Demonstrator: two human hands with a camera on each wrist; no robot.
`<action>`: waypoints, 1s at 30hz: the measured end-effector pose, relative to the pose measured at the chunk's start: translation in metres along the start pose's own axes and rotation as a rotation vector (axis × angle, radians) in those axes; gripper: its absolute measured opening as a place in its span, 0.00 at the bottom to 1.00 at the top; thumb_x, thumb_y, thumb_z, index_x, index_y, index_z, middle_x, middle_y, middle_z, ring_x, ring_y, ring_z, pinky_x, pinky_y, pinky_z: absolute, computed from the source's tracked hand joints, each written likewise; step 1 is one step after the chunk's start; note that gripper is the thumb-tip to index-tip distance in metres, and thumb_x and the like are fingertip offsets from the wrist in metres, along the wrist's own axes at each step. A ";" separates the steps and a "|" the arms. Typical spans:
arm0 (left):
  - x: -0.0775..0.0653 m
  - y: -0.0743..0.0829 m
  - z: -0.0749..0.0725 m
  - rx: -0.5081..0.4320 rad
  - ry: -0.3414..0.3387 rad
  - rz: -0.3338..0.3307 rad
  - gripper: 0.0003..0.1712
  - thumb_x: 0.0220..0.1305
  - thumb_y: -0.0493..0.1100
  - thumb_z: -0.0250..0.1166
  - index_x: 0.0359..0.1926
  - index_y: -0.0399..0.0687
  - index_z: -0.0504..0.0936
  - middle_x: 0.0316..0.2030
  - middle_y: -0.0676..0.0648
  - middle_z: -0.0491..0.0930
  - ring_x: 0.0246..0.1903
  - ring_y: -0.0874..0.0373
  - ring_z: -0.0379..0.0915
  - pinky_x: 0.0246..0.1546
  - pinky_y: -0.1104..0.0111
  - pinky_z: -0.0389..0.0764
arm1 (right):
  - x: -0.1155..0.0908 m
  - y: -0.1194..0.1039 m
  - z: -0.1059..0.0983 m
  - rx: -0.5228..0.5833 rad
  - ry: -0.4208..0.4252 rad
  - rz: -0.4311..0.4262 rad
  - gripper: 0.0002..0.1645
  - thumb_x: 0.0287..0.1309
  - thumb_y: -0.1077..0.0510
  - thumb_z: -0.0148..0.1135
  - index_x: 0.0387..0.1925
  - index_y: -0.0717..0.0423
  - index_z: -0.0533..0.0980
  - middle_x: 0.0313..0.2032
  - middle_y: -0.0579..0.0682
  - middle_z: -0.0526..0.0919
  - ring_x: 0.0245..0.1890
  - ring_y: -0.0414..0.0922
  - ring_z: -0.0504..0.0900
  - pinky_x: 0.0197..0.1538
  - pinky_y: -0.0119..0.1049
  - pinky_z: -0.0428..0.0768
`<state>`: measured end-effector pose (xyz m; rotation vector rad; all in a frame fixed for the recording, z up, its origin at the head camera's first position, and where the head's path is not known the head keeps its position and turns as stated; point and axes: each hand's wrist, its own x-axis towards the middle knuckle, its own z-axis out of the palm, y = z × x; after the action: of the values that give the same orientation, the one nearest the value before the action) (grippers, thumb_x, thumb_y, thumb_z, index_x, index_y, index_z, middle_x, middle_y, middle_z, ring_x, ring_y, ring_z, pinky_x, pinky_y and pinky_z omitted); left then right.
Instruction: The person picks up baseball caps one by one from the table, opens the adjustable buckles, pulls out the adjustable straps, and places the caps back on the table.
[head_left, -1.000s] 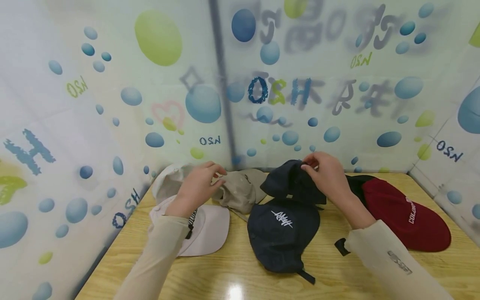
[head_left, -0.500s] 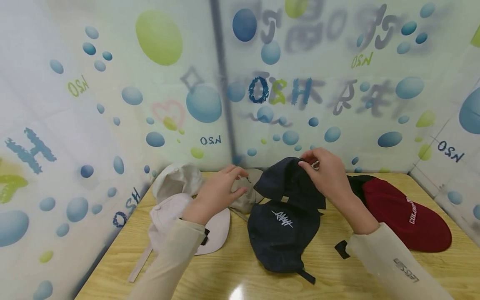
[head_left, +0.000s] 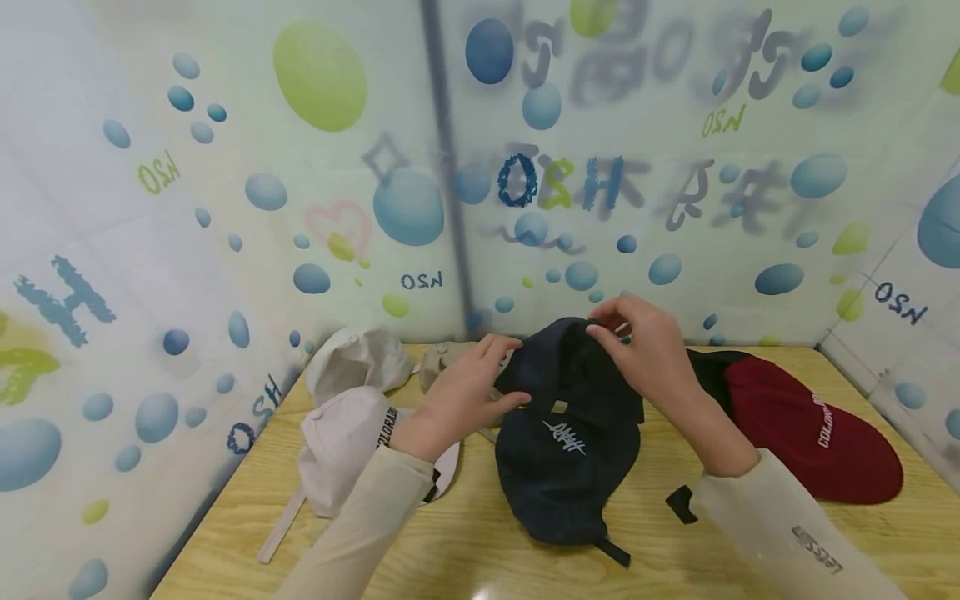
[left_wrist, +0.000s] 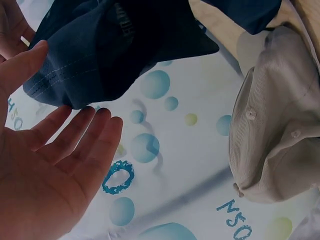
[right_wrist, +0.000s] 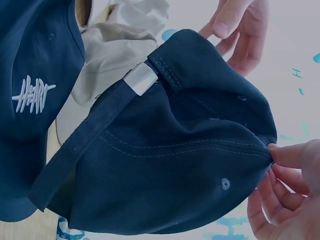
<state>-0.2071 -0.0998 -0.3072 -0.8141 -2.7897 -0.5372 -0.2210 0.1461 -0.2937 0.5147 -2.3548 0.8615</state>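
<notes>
My right hand [head_left: 648,350] pinches the top of a navy baseball cap [head_left: 542,358] between thumb and fingers. The right wrist view shows this cap's back strap [right_wrist: 87,140] with a metal buckle [right_wrist: 140,78]. My left hand [head_left: 459,400] is at the cap's left side, thumb spread from extended fingers; in the left wrist view the fingertips [left_wrist: 102,114] reach its lower edge. Below it in the head view lies another navy cap [head_left: 551,500] with white "HEART" lettering, flat on the table.
Left on the wooden table [head_left: 232,517] are a pale pink cap [head_left: 341,446] and a cream cap [head_left: 352,358]. A beige cap [left_wrist: 280,125] sits partly behind my left hand. At right lies a dark red cap [head_left: 810,433]. A printed curtain [head_left: 337,275] stands behind.
My left hand has moved right from over the pale pink and beige caps to the held navy cap. My right hand keeps its pinch and has shifted slightly left.
</notes>
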 end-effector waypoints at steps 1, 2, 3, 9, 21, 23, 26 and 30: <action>0.000 0.001 0.001 0.000 0.006 0.004 0.38 0.64 0.56 0.68 0.68 0.48 0.66 0.60 0.46 0.72 0.47 0.53 0.78 0.50 0.61 0.82 | 0.000 -0.001 0.000 0.003 -0.006 0.000 0.07 0.61 0.62 0.68 0.41 0.60 0.82 0.35 0.57 0.84 0.36 0.51 0.81 0.43 0.51 0.84; 0.000 0.001 0.001 -0.001 0.012 0.007 0.38 0.64 0.56 0.68 0.69 0.48 0.65 0.61 0.46 0.72 0.49 0.53 0.78 0.51 0.60 0.81 | -0.001 -0.002 0.000 0.006 -0.012 0.002 0.07 0.61 0.63 0.68 0.41 0.60 0.82 0.35 0.57 0.84 0.36 0.51 0.81 0.43 0.51 0.84; 0.000 0.001 0.002 -0.006 0.014 0.007 0.39 0.64 0.56 0.68 0.69 0.48 0.64 0.62 0.46 0.72 0.53 0.52 0.77 0.53 0.59 0.81 | -0.001 -0.003 0.000 0.008 -0.019 0.004 0.07 0.61 0.63 0.68 0.41 0.60 0.82 0.35 0.57 0.84 0.36 0.51 0.81 0.43 0.51 0.84; -0.001 0.005 0.007 -0.034 0.015 0.015 0.43 0.63 0.56 0.69 0.72 0.45 0.62 0.66 0.44 0.70 0.65 0.48 0.71 0.64 0.56 0.74 | -0.003 -0.009 0.000 0.025 -0.048 0.017 0.08 0.61 0.62 0.68 0.41 0.60 0.82 0.35 0.56 0.84 0.35 0.50 0.81 0.43 0.49 0.83; 0.000 0.007 0.015 -0.047 0.029 0.011 0.36 0.65 0.51 0.68 0.68 0.49 0.63 0.60 0.44 0.77 0.55 0.48 0.79 0.56 0.55 0.79 | -0.005 -0.017 0.000 0.081 -0.070 0.017 0.07 0.61 0.64 0.66 0.42 0.61 0.82 0.36 0.56 0.85 0.36 0.50 0.82 0.44 0.53 0.84; 0.000 0.006 0.016 -0.045 0.053 0.022 0.31 0.66 0.47 0.67 0.66 0.49 0.65 0.55 0.43 0.81 0.50 0.47 0.81 0.52 0.55 0.81 | -0.005 -0.017 0.000 0.084 -0.070 0.018 0.08 0.62 0.64 0.66 0.42 0.61 0.82 0.37 0.56 0.85 0.36 0.50 0.82 0.44 0.53 0.84; 0.001 0.007 0.016 -0.055 0.087 0.034 0.26 0.68 0.43 0.65 0.63 0.48 0.67 0.49 0.42 0.84 0.43 0.46 0.83 0.48 0.54 0.83 | -0.005 -0.017 0.001 0.084 -0.072 0.018 0.08 0.62 0.64 0.65 0.43 0.61 0.82 0.38 0.56 0.85 0.36 0.50 0.82 0.44 0.52 0.84; 0.003 0.008 0.016 -0.127 0.106 0.014 0.21 0.69 0.39 0.63 0.60 0.48 0.70 0.45 0.41 0.85 0.39 0.46 0.84 0.44 0.55 0.83 | -0.006 -0.015 0.003 0.066 -0.064 0.004 0.08 0.63 0.63 0.65 0.44 0.60 0.81 0.39 0.56 0.84 0.36 0.50 0.82 0.43 0.51 0.84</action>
<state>-0.2065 -0.0854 -0.3188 -0.8046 -2.6739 -0.7392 -0.2096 0.1342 -0.2918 0.5722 -2.3921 0.9402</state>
